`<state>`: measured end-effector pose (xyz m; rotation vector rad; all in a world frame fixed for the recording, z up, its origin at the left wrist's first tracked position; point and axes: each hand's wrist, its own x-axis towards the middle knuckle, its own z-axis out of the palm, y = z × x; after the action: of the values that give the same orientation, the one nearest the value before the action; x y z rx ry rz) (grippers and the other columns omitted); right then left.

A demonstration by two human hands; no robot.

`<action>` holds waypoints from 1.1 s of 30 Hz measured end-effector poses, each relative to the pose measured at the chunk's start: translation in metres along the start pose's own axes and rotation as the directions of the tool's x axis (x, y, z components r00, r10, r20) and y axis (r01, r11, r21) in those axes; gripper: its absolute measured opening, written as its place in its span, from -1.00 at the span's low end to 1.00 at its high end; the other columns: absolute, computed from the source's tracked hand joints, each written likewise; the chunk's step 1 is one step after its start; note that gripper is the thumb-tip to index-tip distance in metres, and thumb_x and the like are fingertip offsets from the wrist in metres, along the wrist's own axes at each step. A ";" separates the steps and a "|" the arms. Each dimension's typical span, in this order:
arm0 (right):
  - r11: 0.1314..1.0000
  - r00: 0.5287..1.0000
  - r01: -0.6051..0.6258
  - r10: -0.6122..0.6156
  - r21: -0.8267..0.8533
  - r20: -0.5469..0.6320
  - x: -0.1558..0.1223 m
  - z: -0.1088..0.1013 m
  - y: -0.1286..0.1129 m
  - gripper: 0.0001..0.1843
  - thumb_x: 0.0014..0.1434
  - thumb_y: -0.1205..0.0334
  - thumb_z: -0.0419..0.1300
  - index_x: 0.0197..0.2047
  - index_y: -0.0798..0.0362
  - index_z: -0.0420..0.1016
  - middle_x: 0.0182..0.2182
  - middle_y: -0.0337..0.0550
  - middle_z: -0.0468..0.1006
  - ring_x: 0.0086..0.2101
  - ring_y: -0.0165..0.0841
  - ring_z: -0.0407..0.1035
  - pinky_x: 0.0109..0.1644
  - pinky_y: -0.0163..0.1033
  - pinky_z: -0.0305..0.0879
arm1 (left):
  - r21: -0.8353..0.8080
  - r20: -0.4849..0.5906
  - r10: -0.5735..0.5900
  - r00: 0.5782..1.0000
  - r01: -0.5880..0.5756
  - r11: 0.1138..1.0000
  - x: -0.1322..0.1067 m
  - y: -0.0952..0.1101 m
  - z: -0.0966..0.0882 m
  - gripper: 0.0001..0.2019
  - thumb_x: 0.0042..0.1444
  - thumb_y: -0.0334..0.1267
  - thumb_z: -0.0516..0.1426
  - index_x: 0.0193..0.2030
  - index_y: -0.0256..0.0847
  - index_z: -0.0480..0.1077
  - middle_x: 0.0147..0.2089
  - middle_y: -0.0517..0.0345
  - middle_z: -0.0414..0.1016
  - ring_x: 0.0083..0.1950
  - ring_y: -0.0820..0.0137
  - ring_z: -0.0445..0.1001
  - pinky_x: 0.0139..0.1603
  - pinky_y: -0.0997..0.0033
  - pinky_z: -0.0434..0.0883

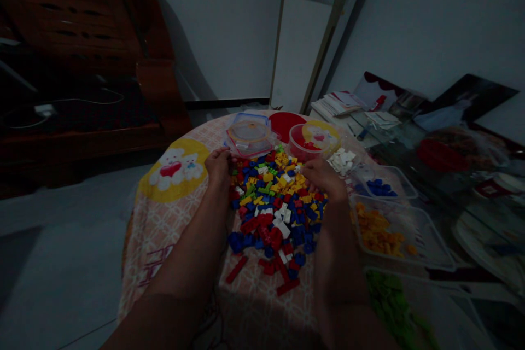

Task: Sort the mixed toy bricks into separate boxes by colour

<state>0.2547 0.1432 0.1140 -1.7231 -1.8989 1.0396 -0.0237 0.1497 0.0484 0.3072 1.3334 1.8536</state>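
A mixed heap of toy building bricks [266,202] in red, blue, yellow, green and white is spread over the round table. At the heap's far left edge is my left hand [219,164], its fingers bent together beside the stacked plastic lids [249,135]; anything between them is too dark to make out. My right hand [323,176] is over the heap's right side with thumb and fingers pinched. A white spot shows near those fingertips, but I cannot tell whether it is held. Right of this hand lies a small pile of white bricks [342,161].
On the right are clear boxes with blue bricks [377,188], orange-yellow bricks [379,232] and green bricks [389,306]. A round clear tub [301,145] stands at the back beside a red disc [285,124]. A glass side table [430,186] holds papers and bags.
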 end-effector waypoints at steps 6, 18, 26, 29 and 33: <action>0.997 0.991 -0.042 0.049 -0.059 0.128 0.000 0.011 -0.009 -0.73 0.08 0.48 0.21 -0.61 0.05 0.43 -0.74 -0.26 0.46 -0.71 -0.40 0.37 -0.63 -0.42 0.19 | -0.010 -0.008 -0.008 1.000 0.008 1.000 -0.001 0.001 0.001 -0.81 -0.09 -0.47 0.12 -0.29 -0.24 0.42 -0.53 0.26 0.41 -0.56 0.52 0.36 -0.51 0.60 0.29; 0.990 0.984 -0.040 0.063 -0.137 0.168 -0.004 0.005 -0.015 -0.92 0.11 0.45 0.27 -0.36 0.11 0.58 -0.66 -0.29 0.49 -0.59 -0.41 0.43 -0.49 -0.42 0.26 | 0.004 0.000 -0.002 1.000 0.002 1.000 0.000 0.000 0.000 -0.82 -0.08 -0.44 0.13 -0.28 -0.25 0.42 -0.52 0.27 0.41 -0.58 0.54 0.36 -0.51 0.60 0.31; 0.854 0.974 0.197 -0.115 -0.481 0.195 0.012 0.024 -0.018 -0.68 -0.07 0.45 0.45 -0.18 0.08 0.67 -0.25 -0.19 0.67 -0.26 -0.36 0.49 -0.23 -0.37 0.27 | 0.011 -0.009 -0.008 1.000 0.008 1.000 0.002 -0.001 0.001 -0.80 -0.08 -0.46 0.13 -0.26 -0.25 0.42 -0.52 0.27 0.42 -0.57 0.52 0.36 -0.51 0.58 0.29; 0.868 0.976 0.189 -0.114 -0.459 0.186 0.014 0.028 -0.018 -0.67 -0.01 0.55 0.34 -0.16 0.10 0.66 -0.32 -0.22 0.65 -0.31 -0.39 0.46 -0.23 -0.38 0.25 | 0.006 -0.010 -0.010 1.000 0.010 1.000 0.002 -0.001 0.001 -0.82 -0.07 -0.47 0.12 -0.28 -0.25 0.42 -0.54 0.27 0.42 -0.58 0.53 0.35 -0.52 0.59 0.29; 0.865 0.973 0.216 -0.151 -0.453 0.176 0.014 0.027 -0.015 -0.64 0.01 0.57 0.29 -0.12 0.13 0.68 -0.33 -0.20 0.66 -0.29 -0.37 0.48 -0.22 -0.38 0.26 | 0.000 -0.006 -0.009 1.000 0.009 1.000 -0.001 0.001 0.001 -0.82 -0.07 -0.48 0.13 -0.28 -0.25 0.42 -0.53 0.27 0.42 -0.57 0.52 0.36 -0.52 0.58 0.30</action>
<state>0.2227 0.1497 0.1046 -1.6906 -2.5097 0.6693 -0.0230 0.1494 0.0501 0.2956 1.3376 1.8486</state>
